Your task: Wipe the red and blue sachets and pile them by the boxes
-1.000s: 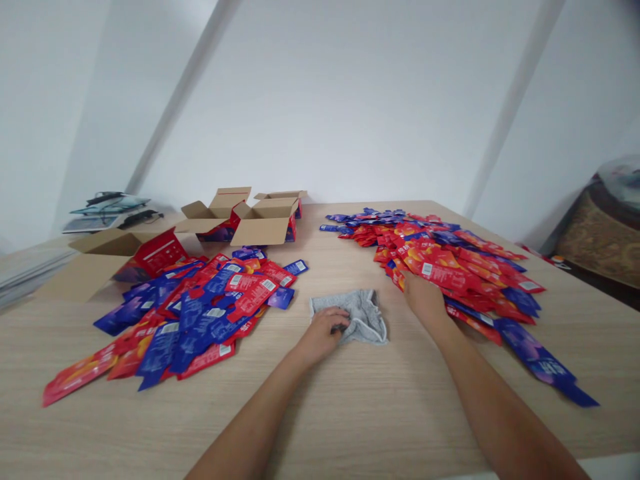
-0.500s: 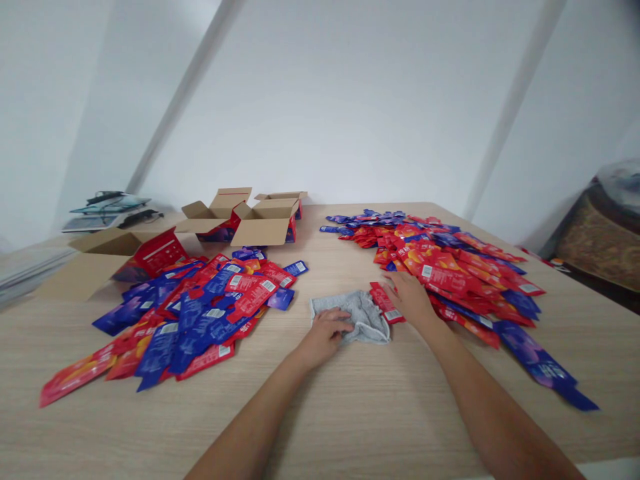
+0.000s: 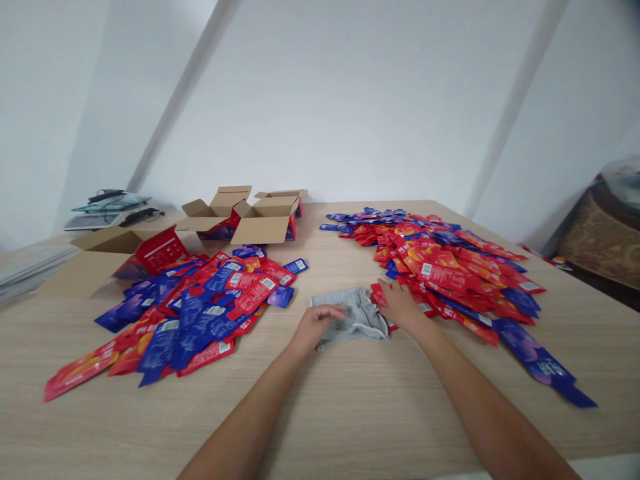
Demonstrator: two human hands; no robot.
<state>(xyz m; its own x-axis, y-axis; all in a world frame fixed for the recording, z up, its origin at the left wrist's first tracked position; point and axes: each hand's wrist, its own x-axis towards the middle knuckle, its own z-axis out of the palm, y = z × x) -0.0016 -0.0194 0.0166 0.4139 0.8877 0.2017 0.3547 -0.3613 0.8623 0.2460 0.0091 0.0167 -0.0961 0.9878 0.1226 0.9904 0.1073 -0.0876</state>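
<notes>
A crumpled grey cloth (image 3: pixel 357 313) with a white edge lies on the table between my hands. My left hand (image 3: pixel 316 327) rests at the cloth's left side, its fingers stretched out over the fabric and thumb apart. At the cloth's right edge, a red packet (image 3: pixel 377 295) is partly covered by my right hand (image 3: pixel 400 305). The fingers of that hand lie spread across the packet, which stays down on the table. Just beyond the right hand is a large heap of red and blue packets (image 3: pixel 445 267).
Another pile of red and blue packets (image 3: pixel 210 313) spreads on the left. Behind it stand several open cardboard boxes (image 3: pixel 265 230) with flaps out. A single blue packet (image 3: pixel 535 360) sticks out at the right. Papers and cables (image 3: pixel 115 210) lie at the far left.
My right hand has moved left and nearer, onto the red packet by the cloth. My left hand has shifted slightly left, and the cloth under it has a changed shape.
</notes>
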